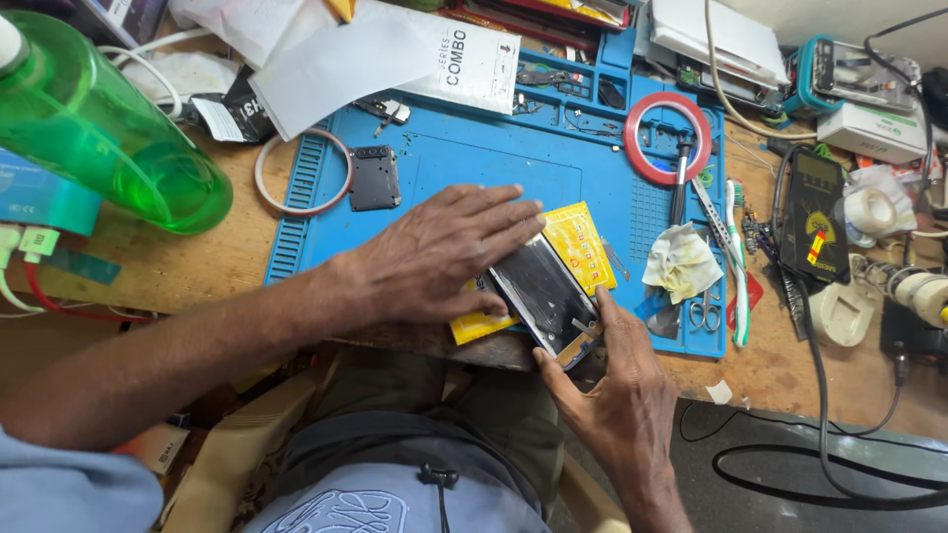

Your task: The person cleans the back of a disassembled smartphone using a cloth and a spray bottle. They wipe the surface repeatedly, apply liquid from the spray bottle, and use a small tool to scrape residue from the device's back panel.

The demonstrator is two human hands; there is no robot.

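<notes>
A dark phone [545, 293] lies tilted on a yellow packet [583, 245] at the front edge of the blue work mat [494, 163]. My left hand [434, 252] lies flat over the phone's upper left part, fingers stretched toward the packet. My right hand [617, 390] grips the phone's lower end, thumb and forefinger pinching its bottom edge. Whether the right hand also holds a small tool, I cannot tell.
A green bottle [94, 123] lies at the left. On the mat are a small black part [374, 178], a white tape ring [301, 173], a red tape ring [668, 138], a crumpled cloth [679, 262], a toothbrush [736, 257]. A multimeter [815, 212] and cables sit at the right.
</notes>
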